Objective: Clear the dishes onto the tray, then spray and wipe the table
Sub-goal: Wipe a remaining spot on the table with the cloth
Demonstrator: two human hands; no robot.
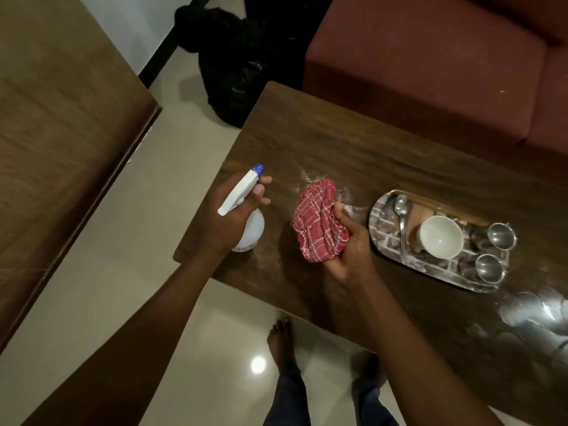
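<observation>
Head view: left hand (pixel 229 221) grips the white plastic spray bottle (pixel 250 230), right hand (pixel 349 250) clutches a crumpled red checked cloth (pixel 316 222) over the wet wooden table (pixel 353 149).

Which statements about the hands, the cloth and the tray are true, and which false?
1. The left hand grips the white plastic spray bottle with a blue nozzle. True.
2. The right hand holds a blue sponge. False: it holds a red checked cloth.
3. The round white bowl lies upside down. False: it stands upright on the oval patterned tray.
4. A metal spoon lies on the tray. True.
</observation>
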